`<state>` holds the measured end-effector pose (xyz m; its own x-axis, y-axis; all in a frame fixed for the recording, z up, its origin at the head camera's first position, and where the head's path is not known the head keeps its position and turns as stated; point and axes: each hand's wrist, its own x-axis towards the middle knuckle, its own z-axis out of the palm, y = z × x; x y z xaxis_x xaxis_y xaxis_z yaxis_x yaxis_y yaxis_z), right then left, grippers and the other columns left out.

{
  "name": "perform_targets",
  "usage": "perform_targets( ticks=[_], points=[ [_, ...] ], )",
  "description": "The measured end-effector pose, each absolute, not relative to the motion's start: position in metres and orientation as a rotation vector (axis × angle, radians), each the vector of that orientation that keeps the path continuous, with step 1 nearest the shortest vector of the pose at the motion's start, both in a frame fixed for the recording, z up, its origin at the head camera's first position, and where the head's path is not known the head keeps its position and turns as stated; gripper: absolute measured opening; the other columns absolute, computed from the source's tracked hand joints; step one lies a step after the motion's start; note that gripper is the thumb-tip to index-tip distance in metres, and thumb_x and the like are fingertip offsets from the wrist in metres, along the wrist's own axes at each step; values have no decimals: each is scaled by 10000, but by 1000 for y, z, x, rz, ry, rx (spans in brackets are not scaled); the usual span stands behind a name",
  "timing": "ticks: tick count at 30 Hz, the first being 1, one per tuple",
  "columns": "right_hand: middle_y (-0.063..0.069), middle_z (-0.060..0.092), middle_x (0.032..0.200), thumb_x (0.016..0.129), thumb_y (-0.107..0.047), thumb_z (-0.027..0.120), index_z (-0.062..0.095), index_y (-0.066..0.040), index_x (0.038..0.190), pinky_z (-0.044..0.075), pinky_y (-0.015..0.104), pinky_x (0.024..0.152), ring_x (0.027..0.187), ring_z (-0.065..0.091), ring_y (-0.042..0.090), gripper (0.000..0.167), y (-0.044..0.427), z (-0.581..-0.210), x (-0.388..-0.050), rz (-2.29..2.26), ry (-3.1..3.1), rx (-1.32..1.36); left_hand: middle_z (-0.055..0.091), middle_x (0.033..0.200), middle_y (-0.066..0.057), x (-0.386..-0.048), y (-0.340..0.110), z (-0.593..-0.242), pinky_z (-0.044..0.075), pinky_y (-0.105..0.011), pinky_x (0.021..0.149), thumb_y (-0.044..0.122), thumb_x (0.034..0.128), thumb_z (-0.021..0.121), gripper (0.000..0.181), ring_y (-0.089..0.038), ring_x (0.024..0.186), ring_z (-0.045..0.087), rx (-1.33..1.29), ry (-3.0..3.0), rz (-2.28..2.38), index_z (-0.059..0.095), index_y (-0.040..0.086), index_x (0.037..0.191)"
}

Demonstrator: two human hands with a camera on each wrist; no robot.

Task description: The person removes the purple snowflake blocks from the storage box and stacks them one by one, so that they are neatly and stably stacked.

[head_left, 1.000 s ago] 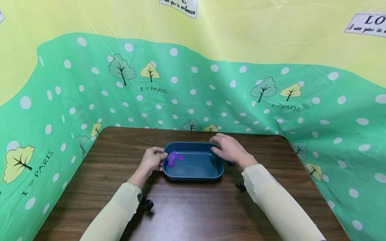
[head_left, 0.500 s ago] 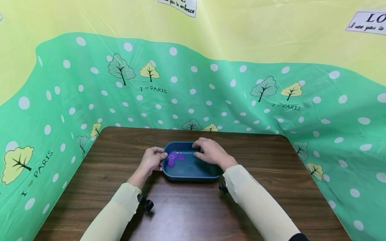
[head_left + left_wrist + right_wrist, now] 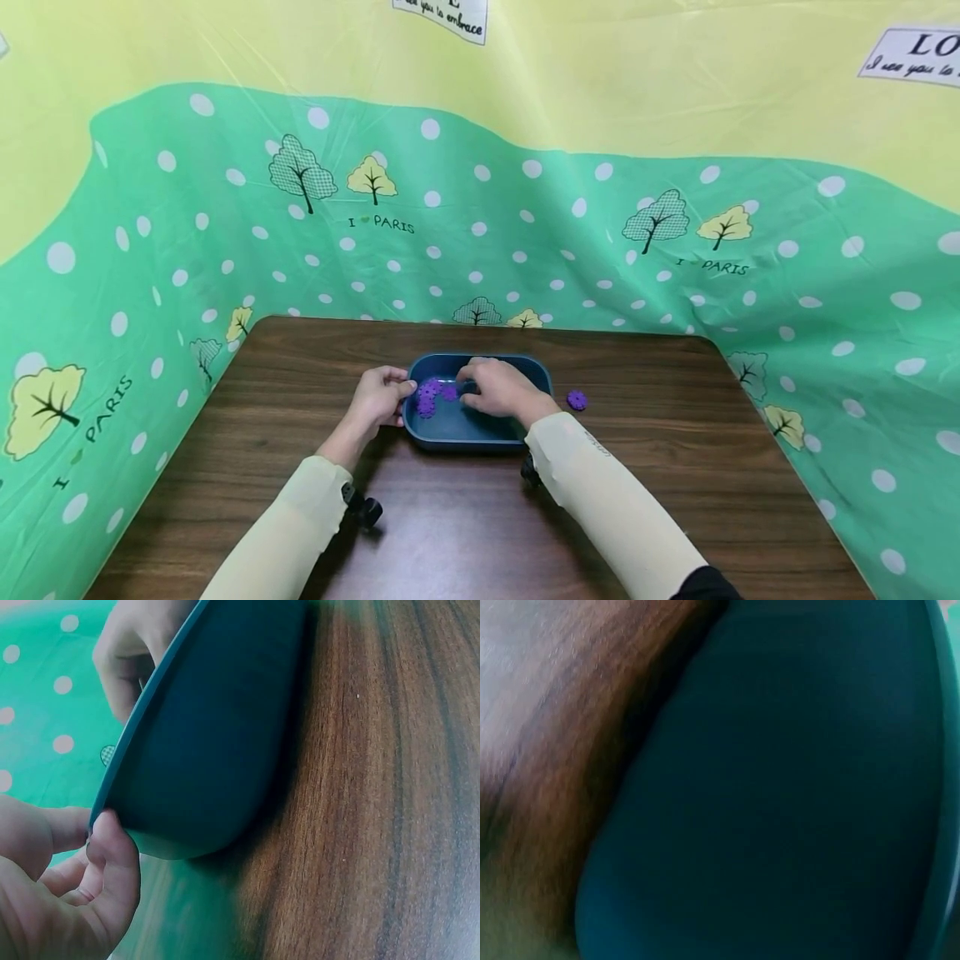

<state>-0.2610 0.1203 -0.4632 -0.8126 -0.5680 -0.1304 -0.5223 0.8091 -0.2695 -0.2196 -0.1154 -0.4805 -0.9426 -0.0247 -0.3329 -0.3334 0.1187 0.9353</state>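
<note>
Blue round-cornered rectangular tray (image 3: 472, 445) sits on brown wood-grain table (image 3: 450, 533), rim pinched by the left hand (image 3: 377, 397), likely for steadiness, while the right hand (image 3: 501, 388), hold unclear, hangs inside near small purple scalloped pieces (image 3: 427, 402), another purple disc (image 3: 577, 400) lying outside.

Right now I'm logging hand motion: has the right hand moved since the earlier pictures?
Yes: the right hand went leftward across the blue tray, from its right end toward the purple pieces.
</note>
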Motion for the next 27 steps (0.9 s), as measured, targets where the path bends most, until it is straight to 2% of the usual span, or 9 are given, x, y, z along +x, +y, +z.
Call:
perform_targets(
  ticks=[8,14,21,27],
  points=[
    [8,645,1319,982,-370,700,670,-216,1366,506,418,1082,1226,611,202,415,109,-471,-261,-204,2750,-835,605,945,-154,-219,-116,-481,549,-288,484,128,1006,665,308,-175,598,552,-357,2172,1903,597,10,1282],
    [17,634,1269,974,-359,714,683,-213,1360,526,398,1046,1138,623,189,414,105,-472,-261,-179,2751,-843,600,935,-147,-221,-115,-481,550,-289,485,130,1003,668,316,-175,596,555,-356,2177,1901,598,13,1288],
    [-11,650,1207,961,-321,739,742,-188,1245,526,393,1042,1138,629,187,314,103,-476,-264,-223,2754,-856,595,901,-123,-223,-116,-482,539,-282,469,115,1004,662,307,-163,581,553,-341,2166,1909,597,1,1281],
    [-32,669,1120,939,-319,769,773,-180,1092,554,366,973,1010,632,157,207,102,-477,-265,-256,2771,-865,603,919,-128,-223,-117,-482,533,-280,463,113,999,667,299,-162,582,555,-343,2165,1915,598,-1,1267]
  ],
)
